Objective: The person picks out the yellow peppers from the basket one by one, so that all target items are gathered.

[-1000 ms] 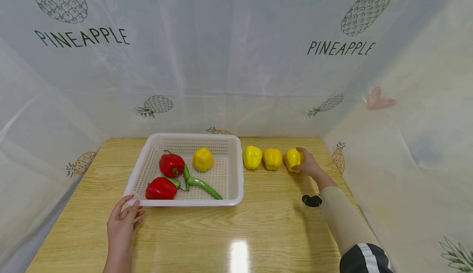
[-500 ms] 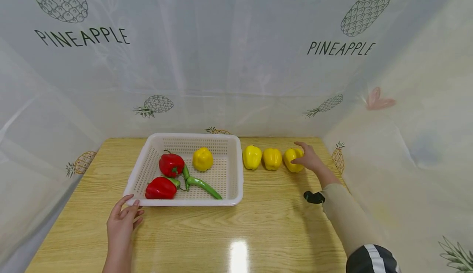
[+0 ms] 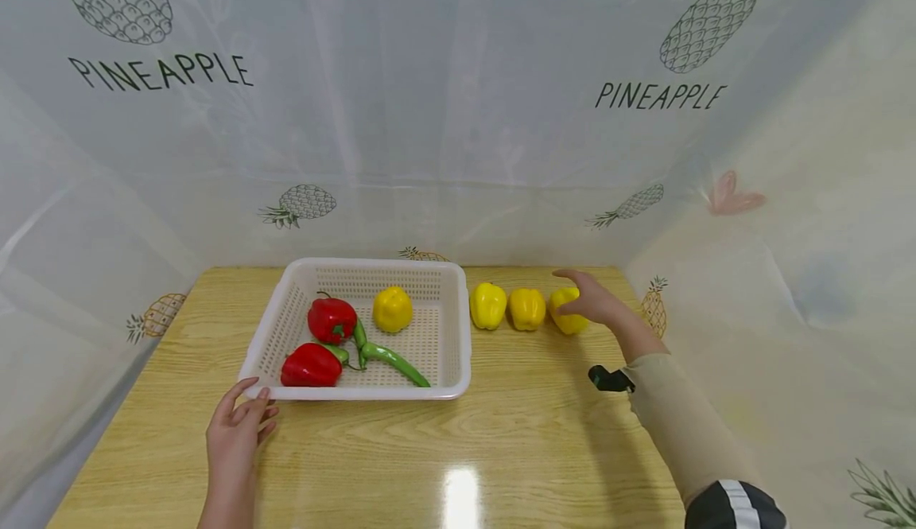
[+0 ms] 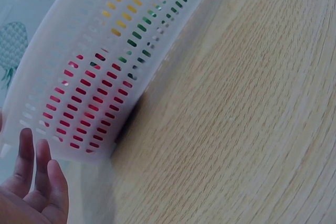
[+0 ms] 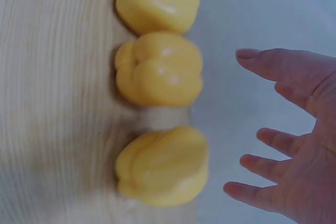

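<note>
My left hand (image 3: 232, 433) rests at the near left corner of a white plastic basket (image 3: 372, 393), thumb and forefinger touching its rim. In the left wrist view, loosely spread fingers (image 4: 42, 174) lie outside the slotted wall. At the right, my right hand (image 3: 594, 302) hovers over the rightmost yellow bell pepper (image 3: 565, 322), partly covering it in the head view. The right wrist view shows its fingers spread and apart from the peppers. Left of that pepper lie a middle yellow bell pepper (image 3: 527, 309) and another yellow bell pepper (image 3: 488, 306) beside the basket.
Inside the basket are a yellow bell pepper (image 3: 393, 309), two red bell peppers (image 3: 332, 320) and green chili peppers (image 3: 393, 360). The wooden table (image 3: 515, 425) ends at a pineapple-print curtain (image 3: 458, 155) behind and at both sides.
My right hand has come away from the rightmost yellow bell pepper, its fingers spreading and shifting slightly up and left over it. The left hand and basket have stayed put.
</note>
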`<state>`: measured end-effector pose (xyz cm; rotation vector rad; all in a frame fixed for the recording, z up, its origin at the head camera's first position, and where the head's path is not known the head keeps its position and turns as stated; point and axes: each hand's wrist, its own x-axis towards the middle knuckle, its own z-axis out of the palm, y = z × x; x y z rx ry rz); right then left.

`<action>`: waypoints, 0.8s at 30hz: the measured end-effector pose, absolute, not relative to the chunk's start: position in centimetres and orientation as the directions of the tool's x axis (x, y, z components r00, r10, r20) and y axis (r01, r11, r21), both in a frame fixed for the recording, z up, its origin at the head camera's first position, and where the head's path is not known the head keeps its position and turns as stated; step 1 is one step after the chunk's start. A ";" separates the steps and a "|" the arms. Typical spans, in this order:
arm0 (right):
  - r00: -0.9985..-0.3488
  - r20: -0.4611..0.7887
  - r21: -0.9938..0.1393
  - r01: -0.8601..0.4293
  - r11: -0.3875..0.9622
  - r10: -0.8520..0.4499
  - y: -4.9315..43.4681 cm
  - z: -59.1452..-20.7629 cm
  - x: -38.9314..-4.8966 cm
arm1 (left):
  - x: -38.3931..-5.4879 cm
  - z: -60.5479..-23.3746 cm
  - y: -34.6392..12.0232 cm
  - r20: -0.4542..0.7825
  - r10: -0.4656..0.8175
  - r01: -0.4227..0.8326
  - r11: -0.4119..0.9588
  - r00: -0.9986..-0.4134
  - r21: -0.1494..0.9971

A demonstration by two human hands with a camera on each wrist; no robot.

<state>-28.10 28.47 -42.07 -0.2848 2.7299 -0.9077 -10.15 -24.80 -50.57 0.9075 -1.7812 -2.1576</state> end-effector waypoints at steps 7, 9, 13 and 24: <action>-0.915 -0.141 -0.638 -0.209 0.741 -0.378 26.0 -40.2 -27.4 | -10.1 -50.5 -24.8 -0.330 -0.514 -0.225 -0.257 -0.791 0.940; -0.897 -0.144 -0.659 -0.228 0.717 -0.417 25.2 -39.7 -27.2 | -10.1 -50.4 -24.8 -0.336 -0.510 -0.226 -0.267 -0.792 0.937; -0.860 -0.163 -0.701 -0.244 0.670 -0.483 23.8 -38.7 -26.7 | -10.0 -50.5 -24.7 -0.325 -0.500 -0.205 -0.281 -0.803 0.938; -0.764 -0.212 -0.745 -0.277 0.607 -0.609 20.1 -37.3 -26.0 | -9.7 -51.4 -24.9 -0.222 -0.501 -0.118 -0.231 -0.837 0.966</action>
